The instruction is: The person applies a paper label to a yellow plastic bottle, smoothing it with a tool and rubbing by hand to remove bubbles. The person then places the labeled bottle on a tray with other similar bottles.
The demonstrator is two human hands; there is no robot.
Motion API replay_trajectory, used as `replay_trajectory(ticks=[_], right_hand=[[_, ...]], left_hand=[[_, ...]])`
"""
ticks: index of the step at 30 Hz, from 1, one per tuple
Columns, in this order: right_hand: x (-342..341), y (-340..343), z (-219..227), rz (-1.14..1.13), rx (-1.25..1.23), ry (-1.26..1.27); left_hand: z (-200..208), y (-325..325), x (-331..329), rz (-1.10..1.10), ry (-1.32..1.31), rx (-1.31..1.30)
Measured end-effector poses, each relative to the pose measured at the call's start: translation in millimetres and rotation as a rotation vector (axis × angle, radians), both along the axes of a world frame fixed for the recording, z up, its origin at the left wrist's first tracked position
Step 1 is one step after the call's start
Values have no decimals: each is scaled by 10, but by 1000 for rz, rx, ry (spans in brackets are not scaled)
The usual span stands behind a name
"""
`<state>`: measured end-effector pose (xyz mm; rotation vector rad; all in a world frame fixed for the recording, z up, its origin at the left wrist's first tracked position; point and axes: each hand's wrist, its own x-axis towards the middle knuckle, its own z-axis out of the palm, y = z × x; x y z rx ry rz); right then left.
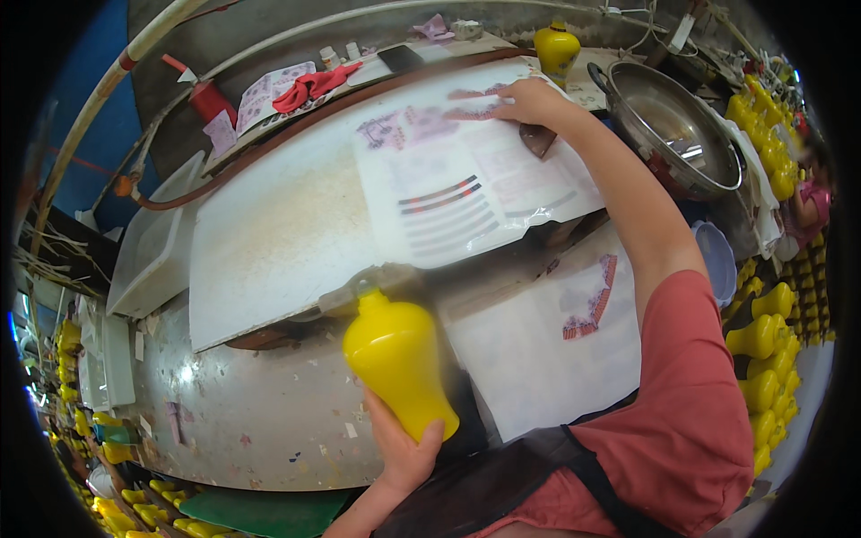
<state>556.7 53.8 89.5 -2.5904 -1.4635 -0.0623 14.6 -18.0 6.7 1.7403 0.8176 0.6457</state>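
Observation:
A plain glossy yellow vase (395,350) is tilted at the near edge of the white board (269,224), its narrow mouth pointing away from me. My left hand (404,439) is closed round the vase's lower end from below. Stretched out to the far side of the board, my right hand (529,100) lies with fingers extended over purple-patterned decal pieces (413,127); its fingertips are slightly blurred and I see nothing gripped in them. A small dark brown scraper-like piece (536,139) lies beneath that hand. Dark striped strips (439,197) show on the wet-looking sheet nearby.
At the far right stands a metal pan (673,125), with a patterned yellow vase (557,49) left of it. A red cloth (314,88) and a dark phone (399,59) lie on the back ledge. Several yellow vases (767,377) stand on the right. A white tub (157,238) sits left.

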Motion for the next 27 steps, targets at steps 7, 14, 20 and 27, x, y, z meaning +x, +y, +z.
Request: replay_trajectory(ticks=[7, 14, 20, 27], right_hand=[[-148, 117, -12, 75, -21, 65], [-166, 208, -78, 60, 10, 92], [-212, 149, 20, 40, 143, 228], [-965, -380, 687, 287, 215, 762]], left_hand=[[14, 14, 15, 7, -6, 34], [67, 19, -1, -42, 31, -42], [67, -28, 6, 46, 26, 199], [470, 184, 120, -16, -92, 820]])
